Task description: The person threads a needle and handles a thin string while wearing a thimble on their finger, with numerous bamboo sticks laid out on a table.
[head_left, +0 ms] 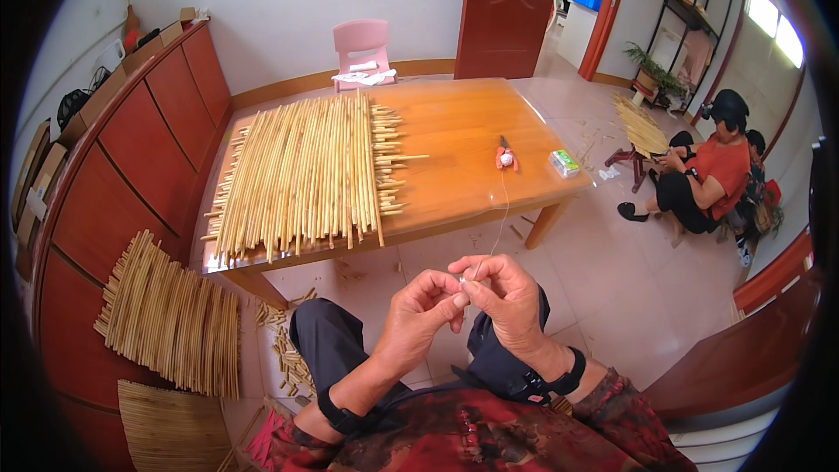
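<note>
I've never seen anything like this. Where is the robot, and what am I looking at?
There is no robot here: you see a person's bare left hand and right hand. The single picture comes from a wide fisheye camera worn on that person's head, looking down, so straight edges seem bent. On the table lie many sticks, a red-handled tool with a small white ball against it, and a box. A thin thread runs from the ball to the right hand, whose fingers pinch it. The left hand is close beside; what it grips is too small to tell.
</note>
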The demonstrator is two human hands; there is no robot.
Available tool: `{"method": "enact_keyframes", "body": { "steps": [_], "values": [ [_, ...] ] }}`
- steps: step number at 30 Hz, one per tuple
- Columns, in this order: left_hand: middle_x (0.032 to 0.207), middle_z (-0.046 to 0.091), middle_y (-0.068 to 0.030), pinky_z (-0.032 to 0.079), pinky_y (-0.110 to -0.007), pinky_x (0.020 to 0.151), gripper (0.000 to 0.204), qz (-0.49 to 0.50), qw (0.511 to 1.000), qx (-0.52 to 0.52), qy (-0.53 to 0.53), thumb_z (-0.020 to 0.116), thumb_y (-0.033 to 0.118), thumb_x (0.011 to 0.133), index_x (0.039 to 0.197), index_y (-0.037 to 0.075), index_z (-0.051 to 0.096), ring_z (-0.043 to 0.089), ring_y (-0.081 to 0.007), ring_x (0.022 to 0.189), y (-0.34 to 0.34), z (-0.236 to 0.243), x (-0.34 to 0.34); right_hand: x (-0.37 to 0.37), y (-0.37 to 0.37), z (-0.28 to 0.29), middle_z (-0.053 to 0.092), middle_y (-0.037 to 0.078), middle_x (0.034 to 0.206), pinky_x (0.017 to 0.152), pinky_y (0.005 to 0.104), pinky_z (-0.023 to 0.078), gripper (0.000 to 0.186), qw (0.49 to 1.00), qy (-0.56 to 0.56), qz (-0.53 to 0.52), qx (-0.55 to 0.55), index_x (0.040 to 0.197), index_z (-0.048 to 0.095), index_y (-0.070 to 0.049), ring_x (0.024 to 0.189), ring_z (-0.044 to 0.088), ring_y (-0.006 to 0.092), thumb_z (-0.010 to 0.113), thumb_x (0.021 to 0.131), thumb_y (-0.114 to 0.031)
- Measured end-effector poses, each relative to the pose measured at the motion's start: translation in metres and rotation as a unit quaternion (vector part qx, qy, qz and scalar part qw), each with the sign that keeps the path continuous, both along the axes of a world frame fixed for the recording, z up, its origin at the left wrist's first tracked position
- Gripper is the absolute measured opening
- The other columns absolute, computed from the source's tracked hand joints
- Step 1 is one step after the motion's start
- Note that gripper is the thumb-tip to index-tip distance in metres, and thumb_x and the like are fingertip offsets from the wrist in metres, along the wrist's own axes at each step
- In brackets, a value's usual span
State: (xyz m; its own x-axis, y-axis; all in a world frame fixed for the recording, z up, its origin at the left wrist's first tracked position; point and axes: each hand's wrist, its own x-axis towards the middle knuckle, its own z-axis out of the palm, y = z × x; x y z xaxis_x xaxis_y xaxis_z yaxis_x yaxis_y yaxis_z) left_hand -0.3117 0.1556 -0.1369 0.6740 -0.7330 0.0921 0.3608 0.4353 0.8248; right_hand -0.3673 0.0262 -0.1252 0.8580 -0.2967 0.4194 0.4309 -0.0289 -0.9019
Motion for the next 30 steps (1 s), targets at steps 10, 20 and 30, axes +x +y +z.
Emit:
{"method": "enact_keyframes", "body": {
  "steps": [10, 20, 30],
  "values": [
    [0.074, 0.05, 0.0022, 0.036, -0.018, 0.053, 0.003, 0.052, 0.994, 0.067, -0.075, 0.058, 0.005, 0.082, 0.084, 0.002, 0.057, 0.044, -0.0035, 0.062, 0.011, 0.008, 0.003, 0.004, -0.01, 0.012, 0.06, 0.012, 0.088, 0.073, 0.0257, 0.046, 0.006, 0.984, 0.012, 0.014, 0.178, 0.085, 0.049, -0.003, 0.081, 0.057, 0.0139, 0.054, 0.082, -0.001],
    [0.07, 0.046, 0.0009, 0.04, -0.023, 0.063, 0.006, 0.09, 0.963, 0.031, -0.254, 0.06, 0.002, 0.077, 0.083, 0.002, 0.061, 0.042, -0.007, 0.063, 0.031, 0.047, -0.001, -0.015, 0.003, 0.017, 0.055, 0.007, 0.087, 0.074, 0.0257, 0.042, 0.008, 0.981, 0.11, 0.11, 0.114, 0.082, 0.049, -0.004, 0.084, 0.051, 0.0118, 0.054, 0.085, -0.009],
    [0.077, 0.055, -0.0092, 0.038, -0.031, 0.049, 0.006, -0.03, 0.836, -0.331, -0.437, 0.063, 0.003, 0.075, 0.079, 0.0, 0.063, 0.05, -0.0189, 0.057, 0.037, 0.129, -0.031, -0.043, -0.006, 0.072, 0.056, 0.014, 0.081, 0.064, 0.0352, 0.042, 0.009, 0.896, 0.042, 0.433, 0.084, 0.083, 0.055, 0.0, 0.066, 0.052, 0.0257, 0.06, 0.081, -0.007]
  ]
}}
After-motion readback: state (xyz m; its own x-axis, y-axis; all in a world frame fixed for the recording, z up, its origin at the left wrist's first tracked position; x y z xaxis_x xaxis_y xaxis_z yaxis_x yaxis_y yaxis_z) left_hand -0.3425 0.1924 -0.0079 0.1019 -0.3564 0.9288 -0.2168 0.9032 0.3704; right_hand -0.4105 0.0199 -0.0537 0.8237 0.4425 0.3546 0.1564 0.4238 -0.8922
